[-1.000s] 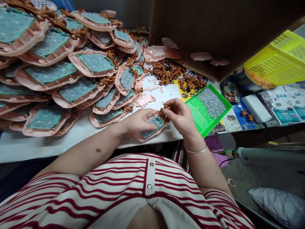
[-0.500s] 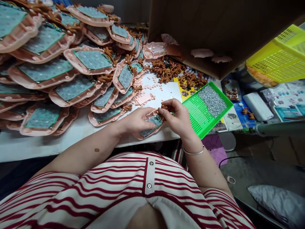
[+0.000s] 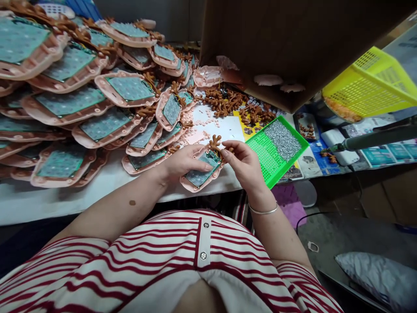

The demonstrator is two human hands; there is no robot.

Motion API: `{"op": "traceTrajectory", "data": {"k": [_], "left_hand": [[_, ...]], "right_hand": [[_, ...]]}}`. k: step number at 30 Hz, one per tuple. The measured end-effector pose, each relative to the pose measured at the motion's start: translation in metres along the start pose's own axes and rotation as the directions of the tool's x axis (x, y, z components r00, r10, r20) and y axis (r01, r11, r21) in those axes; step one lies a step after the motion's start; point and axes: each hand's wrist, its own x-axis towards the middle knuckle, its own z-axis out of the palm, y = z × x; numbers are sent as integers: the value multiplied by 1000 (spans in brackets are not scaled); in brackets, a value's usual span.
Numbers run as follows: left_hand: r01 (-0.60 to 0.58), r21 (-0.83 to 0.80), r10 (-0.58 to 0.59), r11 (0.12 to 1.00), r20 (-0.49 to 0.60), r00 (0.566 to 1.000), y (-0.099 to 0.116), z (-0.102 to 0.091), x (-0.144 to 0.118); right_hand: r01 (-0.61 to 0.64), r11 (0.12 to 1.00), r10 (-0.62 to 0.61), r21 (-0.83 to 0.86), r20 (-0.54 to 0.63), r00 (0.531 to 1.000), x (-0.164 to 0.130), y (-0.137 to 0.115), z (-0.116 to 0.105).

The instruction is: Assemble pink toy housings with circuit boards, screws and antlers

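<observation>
One pink shell w/ teal circuit board point(image 3: 202, 168) held at table edge point(image 3: 97, 191); left hand point(image 3: 183, 161) grasps its side; right hand point(image 3: 245, 163) pinches brown antler piece point(image 3: 215, 142) at its top; green tray point(image 3: 276, 148) just beside, w/ stacked shells point(image 3: 81, 100) at left.

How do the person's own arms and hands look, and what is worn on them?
Both forearms are bare, with no sleeves in view and no gloves. The right hand has a thin silver bangle at its wrist. The left hand wears nothing visible. The shirt is white with red stripes.
</observation>
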Motion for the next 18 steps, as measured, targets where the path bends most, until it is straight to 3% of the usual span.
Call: {"op": "traceTrajectory", "data": {"k": [4,6,8,11,12,13,14,16,17,18], "left_hand": [[-65,34,67,997,-69,995,4,9,-7],[-173,159,202,972,-185,962,12,12,-15],[-308,355,417,883,-291,861,29,9,-26],[-380,666,714,643,-341,612,74,-11,-47],[-322,768,779,554,-342,525,93,-20,-56],[-188,864,821,467,-345,456,112,-30,-65],[7,917,832,398,-364,418,131,-40,-74],[402,869,812,288,-445,378,164,-60,-91],[531,805,787,265,-499,363,177,-69,-99],[581,781,785,229,-501,364,187,-77,-106]], "right_hand": [[68,997,-66,27,-90,994,2,-8,-1],[91,995,-83,48,-149,985,1,-12,-6],[65,997,-60,29,-165,984,0,-16,-14],[12,1000,-15,-22,-158,987,-2,-15,-25],[3,1000,-7,-27,-152,988,-2,-14,-28],[-3,1000,-1,-26,-147,989,-1,-13,-29],[-9,1000,6,-23,-138,990,-1,-12,-30],[-19,1000,17,-18,-125,992,-2,-11,-31],[-25,1000,23,-15,-123,992,-2,-11,-32],[-29,1000,27,-12,-125,992,-2,-11,-32]]}}
